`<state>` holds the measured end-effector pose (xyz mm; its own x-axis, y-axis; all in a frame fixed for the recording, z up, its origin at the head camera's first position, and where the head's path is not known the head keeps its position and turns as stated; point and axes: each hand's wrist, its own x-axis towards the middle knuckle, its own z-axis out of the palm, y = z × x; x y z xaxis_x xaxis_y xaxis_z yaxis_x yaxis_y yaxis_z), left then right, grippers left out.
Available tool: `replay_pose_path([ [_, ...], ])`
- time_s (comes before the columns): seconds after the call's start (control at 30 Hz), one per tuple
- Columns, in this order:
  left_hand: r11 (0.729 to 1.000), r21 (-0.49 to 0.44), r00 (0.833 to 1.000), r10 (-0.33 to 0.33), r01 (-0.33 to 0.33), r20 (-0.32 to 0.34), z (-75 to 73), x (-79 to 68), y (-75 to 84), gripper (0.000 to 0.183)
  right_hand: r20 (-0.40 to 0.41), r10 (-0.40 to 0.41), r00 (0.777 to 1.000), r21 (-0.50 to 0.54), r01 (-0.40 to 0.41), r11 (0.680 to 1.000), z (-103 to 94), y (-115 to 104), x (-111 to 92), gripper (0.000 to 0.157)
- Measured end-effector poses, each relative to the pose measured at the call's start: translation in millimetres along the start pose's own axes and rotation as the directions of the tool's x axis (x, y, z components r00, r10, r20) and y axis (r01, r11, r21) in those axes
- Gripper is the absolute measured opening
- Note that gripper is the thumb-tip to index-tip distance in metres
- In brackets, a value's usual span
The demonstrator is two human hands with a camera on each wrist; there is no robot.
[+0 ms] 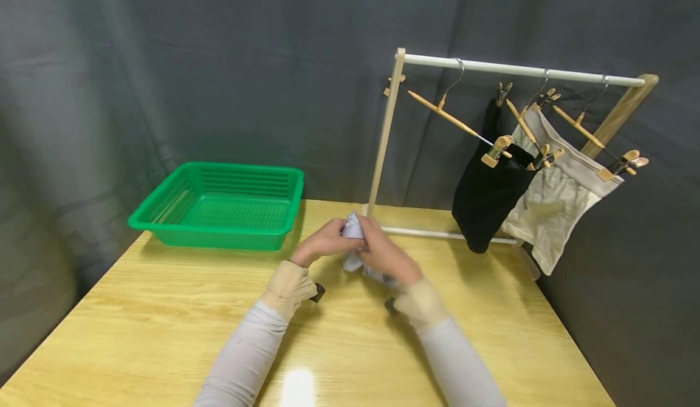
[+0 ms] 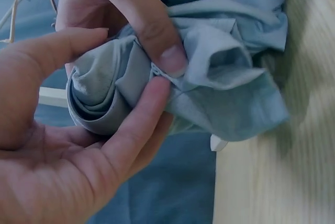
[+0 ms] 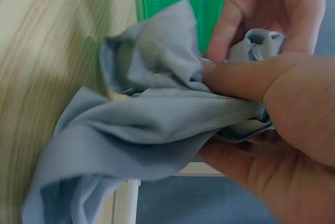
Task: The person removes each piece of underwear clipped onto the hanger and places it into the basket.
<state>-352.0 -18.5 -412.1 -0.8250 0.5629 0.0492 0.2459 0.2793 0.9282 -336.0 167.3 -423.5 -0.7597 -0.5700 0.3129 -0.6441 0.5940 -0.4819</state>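
The left hand [image 1: 327,240] and right hand [image 1: 387,252] are gripping a crumpled, maybe gray cloth [image 3: 167,114]; a green basket [image 1: 213,239] is sitting toward ten o'clock.

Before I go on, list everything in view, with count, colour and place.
Cloth: one, pale blue-grey, bunched between both hands
Basket: one, green, on the table at the back left
Rack: one, pale wood and white rails, back right
Hangers: three, tan with metal hooks, on the top rail
Clips: six visible, tan, at hanger ends
Black garment: one, black, hanging from the rack
Shorts: one pair, off-white, right of the black garment
Table: one, light wood, under the hands
Curtain: count unclear, dark grey, behind
Wristbands: two, beige, each with a small dark piece
Sleeves: two, pale grey, on the forearms
Left hand: one, bare, gripping the cloth
Right hand: one, bare, pinching the cloth
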Motion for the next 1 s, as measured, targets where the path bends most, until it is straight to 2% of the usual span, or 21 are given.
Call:
replay_pose_path([
  [0.1, 0.999, 0.047, 0.999, 0.006, -0.004, -0.036, -2.9, 0.4, 6.7, 0.038, -0.052, -0.036, 0.998, -0.017, 0.036, 0.999, -2.9, 1, 2, 0.072],
  [0.3, 0.992, 0.129, 0.988, 0.014, 0.006, -0.156, -15.2, 0.4, 22.7, 0.040, -0.146, -0.086, 0.985, -0.047, 0.080, 0.996, -7.2, -3, 21, 0.062],
  [0.47, 0.988, 0.153, 0.975, 0.007, 0.027, -0.221, -30.4, -3.3, 38.7, 0.040, -0.159, -0.075, 0.984, -0.046, 0.068, 0.997, -13.6, -14, 38, 0.062],
  [0.63, 0.983, 0.180, 0.963, 0.008, 0.042, -0.268, -48.1, -8.9, 56.6, 0.048, -0.198, -0.116, 0.973, -0.066, 0.105, 0.992, -21.2, -28, 56, 0.062],
  [0.8, 0.985, 0.162, 0.956, -0.014, 0.064, -0.292, -66.6, -14.6, 74.5, 0.062, -0.201, -0.109, 0.974, -0.037, 0.103, 0.994, -30.1, -47, 72, 0.066],
  [1.0, 0.994, 0.106, 0.945, 0.015, 0.021, -0.327, -86.9, -21.7, 88.9, 0.063, -0.173, -0.078, 0.982, 0.035, 0.085, 0.996, -37.5, -63, 87, 0.081],
])
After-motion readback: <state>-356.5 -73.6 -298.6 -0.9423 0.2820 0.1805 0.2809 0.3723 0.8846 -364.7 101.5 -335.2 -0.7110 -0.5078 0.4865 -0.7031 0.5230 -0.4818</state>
